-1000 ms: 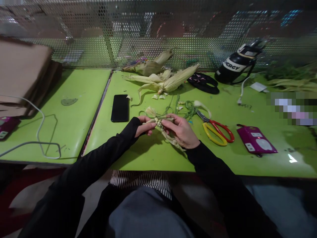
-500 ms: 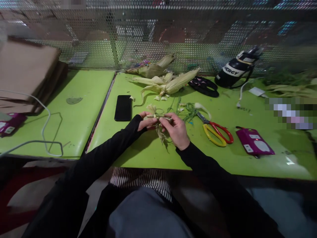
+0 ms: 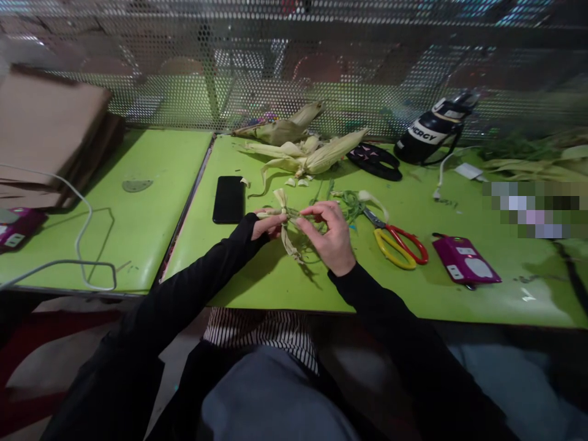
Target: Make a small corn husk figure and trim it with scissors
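A small corn husk bundle [image 3: 290,242], knotted in the middle with ends sticking out in several directions, is just above the green tabletop. My left hand [image 3: 267,226] is closed on its left side, thumb on top by the knot. At its right side my right hand [image 3: 333,236] has thumb and forefinger brought together on a thin strand beside the bundle; the other fingers are curled. Behind lie pale corn husks [image 3: 337,153] with small cut pieces in front. Green stringy strands [image 3: 353,207] and scissors [image 3: 399,245] with red and yellow handles rest to the right.
A black phone [image 3: 228,199] lies left of my hands. Farther right are a purple power strip [image 3: 466,260], a dark bottle [image 3: 429,131], a black perforated disc [image 3: 374,161] and a white cable plug. Brown paper bags [image 3: 50,128] are stacked left, before a perforated metal screen [image 3: 257,67].
My right hand has loosened from the bundle and shifted slightly right, its fingers rising into a pinch. My left hand has moved slightly left, and more of the knot and hanging end shows.
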Motion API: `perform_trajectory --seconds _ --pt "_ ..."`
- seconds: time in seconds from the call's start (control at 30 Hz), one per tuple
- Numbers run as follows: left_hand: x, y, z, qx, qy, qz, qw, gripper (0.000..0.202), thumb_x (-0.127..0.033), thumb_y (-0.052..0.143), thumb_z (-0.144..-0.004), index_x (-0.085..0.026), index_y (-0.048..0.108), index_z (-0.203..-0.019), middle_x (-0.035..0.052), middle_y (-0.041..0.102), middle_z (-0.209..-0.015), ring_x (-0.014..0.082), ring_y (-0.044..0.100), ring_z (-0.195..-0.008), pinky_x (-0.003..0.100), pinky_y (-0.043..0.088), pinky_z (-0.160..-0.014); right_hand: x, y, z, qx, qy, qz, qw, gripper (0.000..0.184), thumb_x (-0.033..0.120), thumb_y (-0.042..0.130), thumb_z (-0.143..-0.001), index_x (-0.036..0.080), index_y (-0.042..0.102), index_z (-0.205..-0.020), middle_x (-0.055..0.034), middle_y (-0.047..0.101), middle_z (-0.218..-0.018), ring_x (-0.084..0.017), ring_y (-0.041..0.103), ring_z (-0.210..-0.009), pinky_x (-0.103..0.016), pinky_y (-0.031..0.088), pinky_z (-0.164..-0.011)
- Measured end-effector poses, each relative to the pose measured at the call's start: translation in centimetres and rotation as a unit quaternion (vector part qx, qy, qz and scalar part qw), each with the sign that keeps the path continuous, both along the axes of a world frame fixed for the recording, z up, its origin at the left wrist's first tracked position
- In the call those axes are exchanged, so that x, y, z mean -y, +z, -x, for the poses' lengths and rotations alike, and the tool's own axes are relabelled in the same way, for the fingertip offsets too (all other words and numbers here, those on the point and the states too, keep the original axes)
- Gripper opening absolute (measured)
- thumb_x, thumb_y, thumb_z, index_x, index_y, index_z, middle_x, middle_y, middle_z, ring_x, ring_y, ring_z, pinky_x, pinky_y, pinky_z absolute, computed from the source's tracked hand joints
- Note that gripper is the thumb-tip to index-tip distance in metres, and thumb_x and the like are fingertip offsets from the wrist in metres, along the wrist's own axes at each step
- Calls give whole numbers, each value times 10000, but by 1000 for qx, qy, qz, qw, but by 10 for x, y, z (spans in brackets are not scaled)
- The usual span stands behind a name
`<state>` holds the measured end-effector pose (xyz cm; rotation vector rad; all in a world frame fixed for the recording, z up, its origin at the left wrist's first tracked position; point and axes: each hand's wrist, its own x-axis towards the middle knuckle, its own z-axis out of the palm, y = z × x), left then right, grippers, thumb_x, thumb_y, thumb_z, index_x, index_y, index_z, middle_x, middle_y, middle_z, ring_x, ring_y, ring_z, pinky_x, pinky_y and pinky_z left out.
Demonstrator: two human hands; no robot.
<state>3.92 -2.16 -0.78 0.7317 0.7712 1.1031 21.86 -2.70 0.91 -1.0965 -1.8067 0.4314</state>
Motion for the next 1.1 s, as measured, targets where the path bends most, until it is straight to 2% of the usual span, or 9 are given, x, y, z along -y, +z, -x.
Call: perform_trajectory --seconds 0.13,0.23,0.3,0.5,0.67,0.73,0.8,0.9,1.1 --pt "-5 -1 2 31 -9 28 999 347 -276 878 -609 -117 635 -801 7 675 -654 100 613 -549 228 484 -544 -15 12 -64 99 -64 67 991 242 429 541 -930 222 635 -1014 -80 668 -993 -214 624 -839 -383 521 -744" --pt "-8 -2 5 26 5 45 999 364 -265 888 -599 -131 616 -801 29 710 -705 102 620 -547 208 449 -484 -17 17 -137 372 -184 138 899 239 412 542 -909 203 642 -853 -119 667 -803 -251 615 -685 -416 477 -652" --pt "-10 -3 5 23 5 45 999 358 -282 882 -619 -124 628 -814 41 719 -718 86 602 -527 195 432 -464 -7 16 -173 413 -207 167 871 260 357 560 -883 197 608 -683 -145 627 -654 -288 606 -618 -444 448 -617" --pt "-6 -8 1 16 8 54 998 393 -291 885 -627 -125 646 -891 18 700 -717 75 609 -552 176 424 -472 15 2 -201 443 -165 135 871 228 367 535 -876 192 679 -908 -157 702 -857 -318 652 -800 -433 476 -690" --pt "-3 -6 -4 28 8 45 999 410 -304 889 -604 -123 621 -856 0 661 -678 58 561 -524 181 409 -475 12 14 -172 450 -172 84 873 284 438 581 -848 171 679 -858 -143 660 -773 -307 622 -725 -463 488 -662" --pt "-1 -4 -5 20 5 40 999 413 -307 887 -602 -127 611 -851 -5 653 -685 52 546 -522 183 410 -487 18 27 -135 397 -152 -2 905 306 457 552 -889 180 678 -925 -151 665 -919 -321 629 -868 -494 500 -751" --pt "2 -3 -6 4 -1 27 1000 408 -308 883 -609 -136 605 -853 -17 634 -668 55 546 -535 186 420 -513 26 39 -87 320 -68 -29 945 271 429 525 -935 198 666 -957 -115 669 -998 -266 634 -898 -436 520 -762" --pt "7 -2 -5 -18 -14 8 1000 411 -328 882 -619 -145 597 -853 -30 606 -641 66 558 -562 192 430 -545 30 45 -25 256 7 -62 965 160 322 568 -937 185 650 -953 -84 678 -942 -226 629 -885 -387 517 -779" --pt "7 -3 -4 7 -77 -4 997 377 -387 863 -646 -143 601 -762 -61 478 -535 57 476 -489 223 457 -565 13 36 3 215 23 14 976 69 240 646 -880 195 637 -827 -53 673 -838 -183 612 -744 -309 479 -650"
